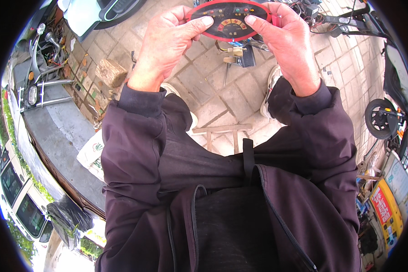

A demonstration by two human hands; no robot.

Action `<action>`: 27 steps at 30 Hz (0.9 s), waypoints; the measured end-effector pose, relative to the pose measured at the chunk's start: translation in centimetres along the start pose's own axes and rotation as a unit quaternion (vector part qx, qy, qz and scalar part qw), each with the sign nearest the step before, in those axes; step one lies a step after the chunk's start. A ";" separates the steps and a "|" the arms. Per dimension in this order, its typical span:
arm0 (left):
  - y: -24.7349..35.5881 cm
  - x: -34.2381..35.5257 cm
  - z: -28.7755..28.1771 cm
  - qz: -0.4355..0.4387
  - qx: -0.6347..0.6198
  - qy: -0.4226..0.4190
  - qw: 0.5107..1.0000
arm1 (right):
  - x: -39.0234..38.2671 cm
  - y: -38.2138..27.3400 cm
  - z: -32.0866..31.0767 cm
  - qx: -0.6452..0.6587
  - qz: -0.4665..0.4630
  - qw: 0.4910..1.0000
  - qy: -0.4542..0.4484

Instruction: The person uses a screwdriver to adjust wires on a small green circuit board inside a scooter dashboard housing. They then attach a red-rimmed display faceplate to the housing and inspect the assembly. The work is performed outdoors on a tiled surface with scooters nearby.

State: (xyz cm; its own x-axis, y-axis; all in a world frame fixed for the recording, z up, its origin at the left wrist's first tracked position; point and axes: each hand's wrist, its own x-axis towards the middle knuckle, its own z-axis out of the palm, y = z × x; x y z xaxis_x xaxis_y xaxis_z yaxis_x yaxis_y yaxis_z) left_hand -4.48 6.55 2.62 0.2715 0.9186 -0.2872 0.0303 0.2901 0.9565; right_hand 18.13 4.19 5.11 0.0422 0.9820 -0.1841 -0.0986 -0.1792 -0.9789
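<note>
Both hands hold up an oval instrument panel [231, 13] with a red rim and a black face, at the far middle of the view. Small coloured lamps and a curved gauge band are on its face. My left hand [165, 43] grips the panel's left end, thumb on the front. The right end is in my right hand [289, 43], its thumb pressed on the face too. Fingers behind the panel are hidden. Just beyond its lower edge, a small circuit part with a dark block [246, 56] and wires shows near the ground.
Paving bricks [222, 97] cover the ground around my shoes. A wooden block [111, 73] lies to the left, beside a grey board [63, 136] with metal parts. Tangled wiring and a metal frame [340, 22] stand far right. A wheeled vehicle [380, 119] and a yellow box [387, 211] are at right.
</note>
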 end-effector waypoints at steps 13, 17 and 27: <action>1.2 -0.1 0.6 -0.034 -0.017 0.026 0.999 | 0.1 0.2 0.0 -0.005 -0.005 1.000 0.001; 1.1 -0.1 0.6 -0.030 -0.020 0.023 0.999 | 0.1 0.3 0.0 0.008 -0.004 1.000 -0.001; 0.5 0.1 0.4 -0.009 -0.018 0.021 1.000 | 0.1 0.4 -0.2 0.014 -0.014 1.000 -0.013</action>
State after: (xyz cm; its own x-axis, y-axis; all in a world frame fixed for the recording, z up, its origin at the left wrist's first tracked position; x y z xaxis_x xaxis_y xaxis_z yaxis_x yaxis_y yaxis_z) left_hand -4.09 6.65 3.11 0.2303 0.9235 -0.3067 -0.0006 0.3153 0.9490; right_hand 18.34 4.23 4.68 0.0204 0.9877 -0.1548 -0.1254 -0.1510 -0.9805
